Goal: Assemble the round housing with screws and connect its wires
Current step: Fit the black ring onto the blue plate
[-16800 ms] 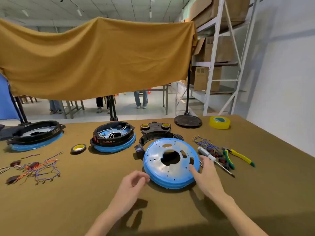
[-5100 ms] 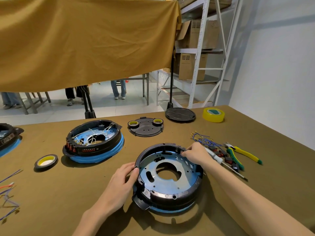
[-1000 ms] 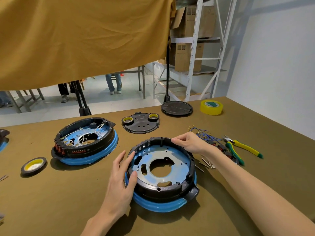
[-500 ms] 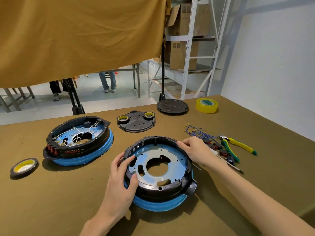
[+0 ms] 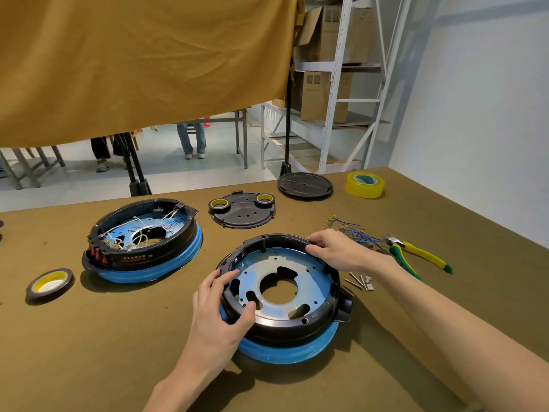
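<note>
Both hands, left (image 5: 218, 316) & right (image 5: 338, 251), grip housing (image 5: 282, 295) rim, frame centre. Risk: ring misaligned w/ plate holes; screws (image 5: 358, 282) won't seat.

Light was bright and even, from overhead. Soft shadows fell toward the near side under the housing (image 5: 285, 295). Wide-angle distortion bent the edges.

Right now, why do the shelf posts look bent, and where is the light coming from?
Head view: the wide-angle lens bows straight lines near the edges, so the shelf leans and the table edge curves. The light seems to come from above and beyond the table, as soft shadows fall toward the viewer under the housing and left hand. Focus is sharp throughout; glare is only a dull sheen on the blue plate.
</note>
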Motion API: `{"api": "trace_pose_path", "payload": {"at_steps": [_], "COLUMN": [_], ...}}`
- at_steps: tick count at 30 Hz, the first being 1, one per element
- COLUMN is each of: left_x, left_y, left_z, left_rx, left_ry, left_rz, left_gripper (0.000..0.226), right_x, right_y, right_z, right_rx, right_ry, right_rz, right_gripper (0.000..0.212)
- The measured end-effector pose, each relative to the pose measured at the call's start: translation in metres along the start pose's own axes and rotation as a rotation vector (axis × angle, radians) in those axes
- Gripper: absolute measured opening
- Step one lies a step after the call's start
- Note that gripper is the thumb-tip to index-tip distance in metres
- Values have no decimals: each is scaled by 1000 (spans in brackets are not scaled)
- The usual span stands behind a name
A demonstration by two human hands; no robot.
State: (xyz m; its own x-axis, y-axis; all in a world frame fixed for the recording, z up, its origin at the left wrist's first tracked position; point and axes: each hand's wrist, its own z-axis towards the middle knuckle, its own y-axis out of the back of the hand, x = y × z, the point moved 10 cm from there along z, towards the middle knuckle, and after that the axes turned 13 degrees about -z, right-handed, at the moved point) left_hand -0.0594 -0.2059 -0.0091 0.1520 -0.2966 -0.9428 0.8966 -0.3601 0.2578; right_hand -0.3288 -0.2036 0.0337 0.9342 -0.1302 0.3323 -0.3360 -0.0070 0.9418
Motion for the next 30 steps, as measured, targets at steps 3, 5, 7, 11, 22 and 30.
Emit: {"api": "trace_pose_path", "payload": {"at_steps": [3,5,7,11,22,30], "left_x": [0,2,4,7,2,-1], "left_y": [2,2,1,-2,-2,-2], "left_z": [0,0,2,3,1,1], "left_rx": [-14,-15,-3,15,1,20], "left_ry": [-12,-11,-8,-4,-9,8], "left_rz": [18,14,6,9,9,0], "left_gripper": [57,57,57,56,57,56], "right_x": [5,7,4,-2,-3,-3], "right_y": [5,6,4,2,0,-3], "right_z": [3,4,3,2,-6,-9], "right_rx": [0,12,26,31,-50,-37], "right_ry": [5,6,0,-7,-42,-67], "right_rz": [-9,-17,-8,37,37,37], "right_gripper": [27,27,27,28,30,29]}}
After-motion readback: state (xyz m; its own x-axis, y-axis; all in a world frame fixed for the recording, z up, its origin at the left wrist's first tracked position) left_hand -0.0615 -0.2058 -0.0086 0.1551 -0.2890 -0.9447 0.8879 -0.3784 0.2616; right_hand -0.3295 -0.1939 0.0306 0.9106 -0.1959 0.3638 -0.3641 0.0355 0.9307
